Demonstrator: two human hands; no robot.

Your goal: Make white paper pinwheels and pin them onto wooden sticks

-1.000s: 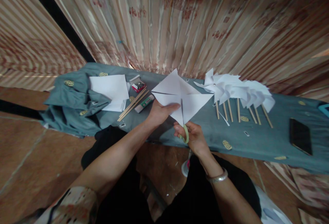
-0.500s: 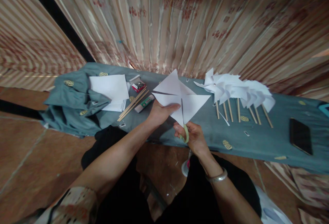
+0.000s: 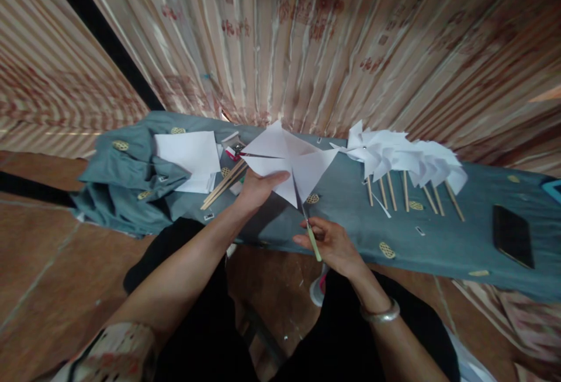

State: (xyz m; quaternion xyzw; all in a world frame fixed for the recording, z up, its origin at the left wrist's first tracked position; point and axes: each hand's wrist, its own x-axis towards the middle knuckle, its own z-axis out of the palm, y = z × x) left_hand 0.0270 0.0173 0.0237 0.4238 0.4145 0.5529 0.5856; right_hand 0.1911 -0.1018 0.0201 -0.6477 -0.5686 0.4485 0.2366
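Note:
My left hand (image 3: 258, 188) grips a white sheet of paper (image 3: 304, 166), its thumb on top and its other fingers hidden underneath. Slits run into the paper from its left and lower corners. In my right hand (image 3: 333, 245) is a pair of scissors (image 3: 312, 240) with pale green handles; the blades point up toward the lower slit. Just left of my left hand lie several wooden sticks (image 3: 224, 186), with a glue stick (image 3: 238, 187) mostly hidden by the hand. Behind the paper's left corner stands an opened small box (image 3: 232, 147).
Several white paper pinwheels (image 3: 407, 151) on wooden sticks lie in an overlapping row at right. A stack of white paper (image 3: 188, 151) sits at left. A dark phone (image 3: 512, 236) rests near the right end of the green-grey cloth (image 3: 451, 250). A striped curtain (image 3: 272, 43) hangs behind.
My left hand has moved left with the paper, which has turned slightly. The scissors have come back from the slit, lower down, and my right hand has shifted a little right and down.

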